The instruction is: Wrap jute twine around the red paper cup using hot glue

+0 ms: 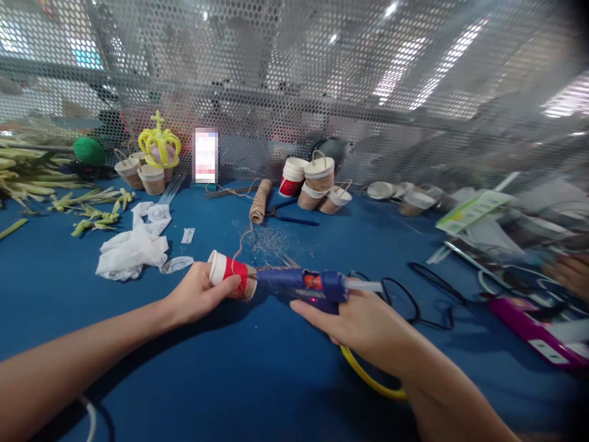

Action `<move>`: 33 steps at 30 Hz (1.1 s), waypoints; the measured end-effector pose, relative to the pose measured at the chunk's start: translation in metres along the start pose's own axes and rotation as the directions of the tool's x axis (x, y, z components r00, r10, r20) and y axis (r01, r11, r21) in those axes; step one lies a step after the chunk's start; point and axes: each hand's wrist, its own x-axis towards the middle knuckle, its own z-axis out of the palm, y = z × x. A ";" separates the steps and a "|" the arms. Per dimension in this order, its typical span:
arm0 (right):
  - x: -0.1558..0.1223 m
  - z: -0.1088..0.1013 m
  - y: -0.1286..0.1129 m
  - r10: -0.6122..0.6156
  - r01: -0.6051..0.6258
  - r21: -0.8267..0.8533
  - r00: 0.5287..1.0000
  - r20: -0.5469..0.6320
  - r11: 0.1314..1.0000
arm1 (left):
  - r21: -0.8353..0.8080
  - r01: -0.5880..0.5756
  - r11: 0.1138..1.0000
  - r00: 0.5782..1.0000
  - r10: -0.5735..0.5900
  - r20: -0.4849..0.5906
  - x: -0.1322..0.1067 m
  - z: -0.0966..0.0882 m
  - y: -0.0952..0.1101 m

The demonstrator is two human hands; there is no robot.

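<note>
My left hand (197, 294) is wrapped round a red and white paper cup (227, 277), held on its side just above the blue table (239, 380). Thin twine runs from the cup up to a twine spool (259, 200). My right hand (363, 322) grips a blue glue gun (306, 286). The gun's nozzle points left and touches the cup's brown, twine-covered end. A white glue stick pokes out of the gun's back.
White lace scraps (133, 245) lie at left, green leaves (99, 212) beyond. Twine-wrapped cups (319, 184) and a yellow crown (159, 144) stand along a mesh screen. Black scissors (432, 294), a purple gun (529, 328) and another person's hand (570, 273) are at right.
</note>
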 end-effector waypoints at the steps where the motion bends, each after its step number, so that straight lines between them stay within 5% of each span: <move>1: 0.000 0.000 0.001 0.001 -0.001 0.000 1.000 -0.001 1.000 | 0.013 0.005 1.000 1.000 -0.005 -0.008 0.000 0.000 0.000; 20: -0.003 0.004 0.001 -0.027 0.027 -0.049 1.000 -0.004 0.998 | -0.109 0.081 0.991 0.995 -0.087 -0.054 0.005 0.002 0.004; 26: -0.007 0.012 0.012 -0.219 0.188 -0.271 0.972 -0.089 0.944 | -0.146 0.118 0.982 0.991 -0.125 -0.042 0.006 0.001 0.005; 33: -0.012 0.021 0.024 -0.334 0.281 -0.335 0.936 -0.111 0.899 | -0.163 0.140 0.977 0.988 -0.149 -0.047 0.007 0.001 0.006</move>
